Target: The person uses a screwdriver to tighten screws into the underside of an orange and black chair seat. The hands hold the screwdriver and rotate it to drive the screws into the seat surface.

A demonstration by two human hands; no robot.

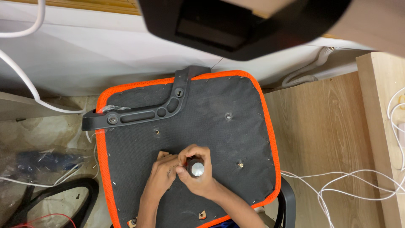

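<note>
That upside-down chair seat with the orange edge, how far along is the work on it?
Done: one black armrest bracket already sits bolted along the seat base's upper left. In hand: the right hand grips an upright tool with a silver cap at the middle of the seat, and the left hand steadies beside it. Left: several screw holes, like one, are bare.

A person's right hand (197,171) grips a screwdriver (195,168) upright near the middle of an upturned chair seat (219,126) (black underside, orange trim), the left hand (162,172) touching beside it. A black armrest bracket (143,110) lies at the seat's far-left corner, apparently bolted.
</note>
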